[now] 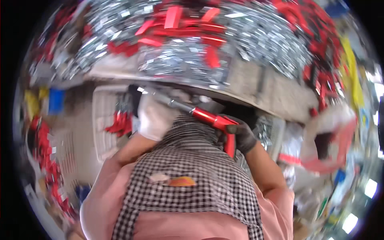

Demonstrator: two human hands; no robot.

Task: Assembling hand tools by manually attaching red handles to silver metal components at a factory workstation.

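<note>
A long pistol-shaped tool with a grey metal tube and a red body and handle [215, 120] lies slantwise before my waist, its tube end up and to the left. My right hand [245, 138], in a dark grey glove, is closed around the tool where the red handle meets the body. My left hand [154, 118], in a white glove, is at the tube's far left end and seems to touch it. Blur smears the left fingers, so their grip cannot be made out.
Ahead, a worktable [248, 78] carries heaps of silvery metal parts [264, 36] and red parts [174, 18]. A white crate [102, 132] with red pieces stands at left. More red parts [52, 168] lie beyond it. A red-and-white open container [340, 154] is at right.
</note>
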